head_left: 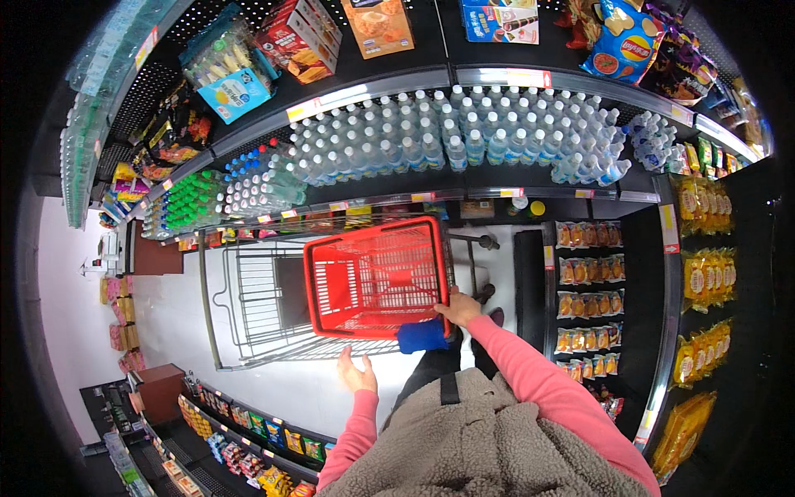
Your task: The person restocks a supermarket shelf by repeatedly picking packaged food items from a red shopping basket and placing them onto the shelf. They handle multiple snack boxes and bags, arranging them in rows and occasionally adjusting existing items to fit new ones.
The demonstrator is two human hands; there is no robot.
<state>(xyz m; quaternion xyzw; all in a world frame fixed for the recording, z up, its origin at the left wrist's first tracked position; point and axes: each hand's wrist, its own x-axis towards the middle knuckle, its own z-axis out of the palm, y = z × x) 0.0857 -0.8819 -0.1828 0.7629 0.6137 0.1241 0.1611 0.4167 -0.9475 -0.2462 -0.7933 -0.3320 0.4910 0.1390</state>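
Observation:
A red plastic shopping basket rests on a wire shopping cart, and its inside looks bare. At its near right corner, my right hand lies on the basket's rim beside the cart's end; how firmly the fingers close there is hard to see. A blue cloth hangs over the basket's near side, left of that hand. My left hand is held palm up with fingers apart, just off the cart's near side, touching nothing.
Beyond the cart stand shelves with rows of water bottles, boxed snacks and a Lay's chip bag. Packaged breads fill shelves to the right. Low snack shelves stand at lower left. White floor shows around the cart.

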